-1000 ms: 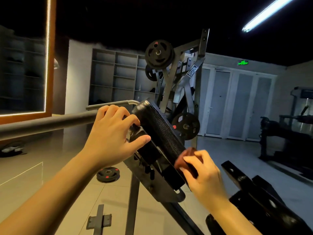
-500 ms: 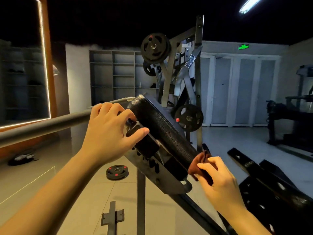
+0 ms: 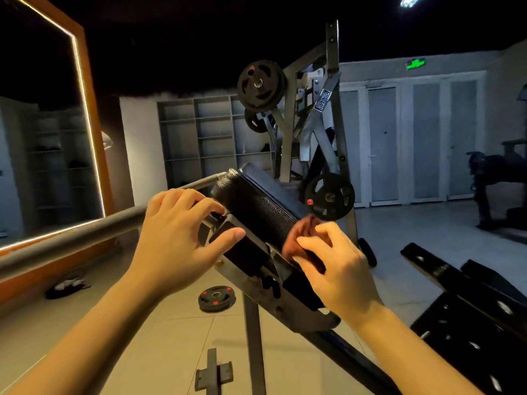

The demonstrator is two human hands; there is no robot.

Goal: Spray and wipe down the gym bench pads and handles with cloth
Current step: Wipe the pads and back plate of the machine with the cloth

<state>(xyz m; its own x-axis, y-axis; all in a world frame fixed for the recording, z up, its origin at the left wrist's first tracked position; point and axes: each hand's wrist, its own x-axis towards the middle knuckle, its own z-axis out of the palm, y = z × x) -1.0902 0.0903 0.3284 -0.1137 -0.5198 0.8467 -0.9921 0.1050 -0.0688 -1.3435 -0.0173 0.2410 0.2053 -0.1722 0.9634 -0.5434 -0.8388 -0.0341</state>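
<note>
Mid-wipe, frame centre: pressing the rust-red cloth (image 3: 300,234), bunched in the right hand (image 3: 339,269), against the tilted black pad (image 3: 256,206); bracing the pad bracket (image 3: 296,315) with the curled left hand (image 3: 176,238). Next, likely: sliding the cloth along the unwiped pad.

Tilted black textured pad (image 3: 256,206), crumpled reddish-brown cloth (image 3: 299,235) against it.

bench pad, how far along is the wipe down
Nothing shows as finished; no spray bottle in view. In hand: right hand presses the cloth on the black pad while left hand grips the pad mount. Left: the grey handle bar, not touched by the cloth.
</note>
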